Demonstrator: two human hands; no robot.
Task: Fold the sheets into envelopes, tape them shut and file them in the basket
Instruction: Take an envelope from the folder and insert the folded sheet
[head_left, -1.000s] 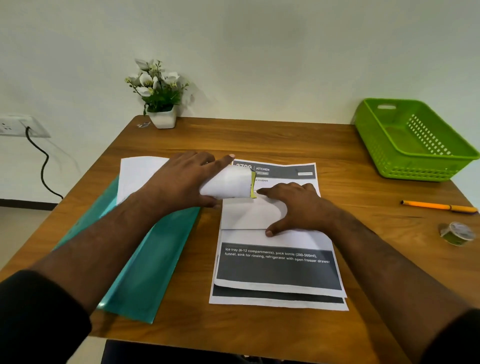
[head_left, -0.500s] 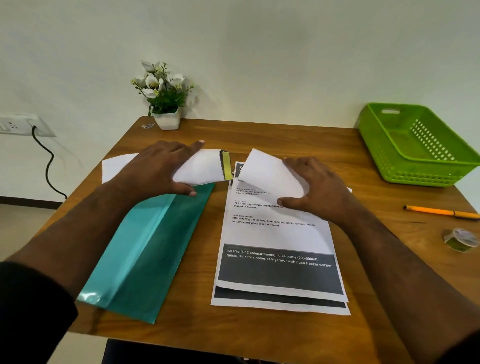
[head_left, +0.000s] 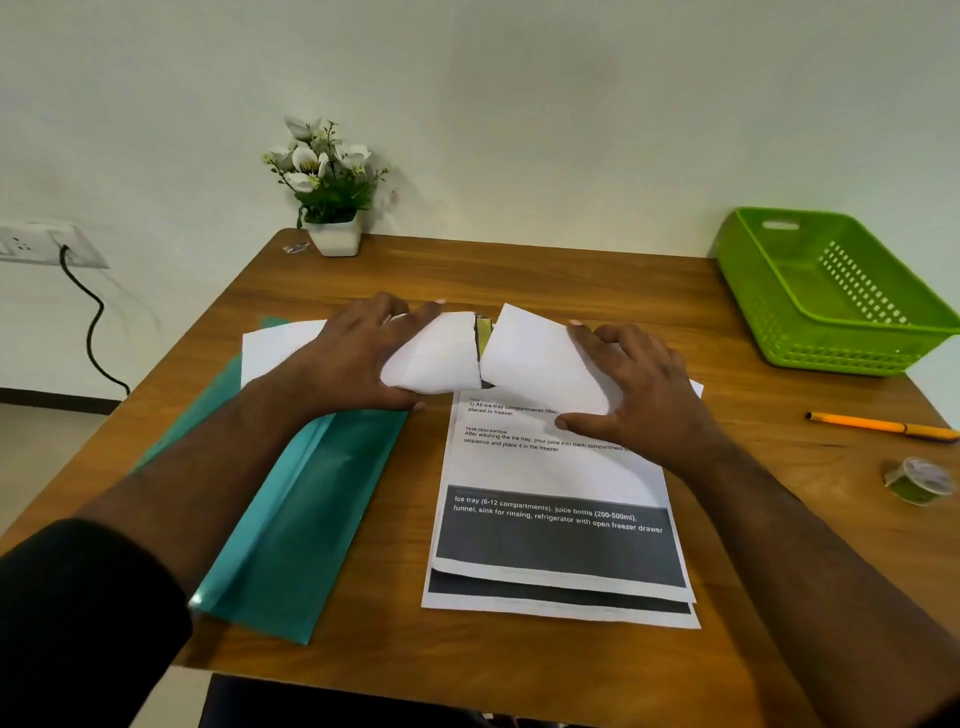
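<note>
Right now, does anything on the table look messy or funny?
Mostly tidy. The printed sheets lie slightly fanned, so their bottom edges don't line up. The top corner is bent up under the right hand. The green basket pokes past the table's right edge.

Landmark: stack of sheets (head_left: 558, 525), near table (head_left: 519, 670) front edge. Folder (head_left: 291, 499) just left of stack; plant pot (head_left: 335, 236) behind and left, at the far edge. Basket (head_left: 831, 291) behind and right; pen (head_left: 878, 426) and tape roll (head_left: 917, 480) right, tape nearer the front.
</note>
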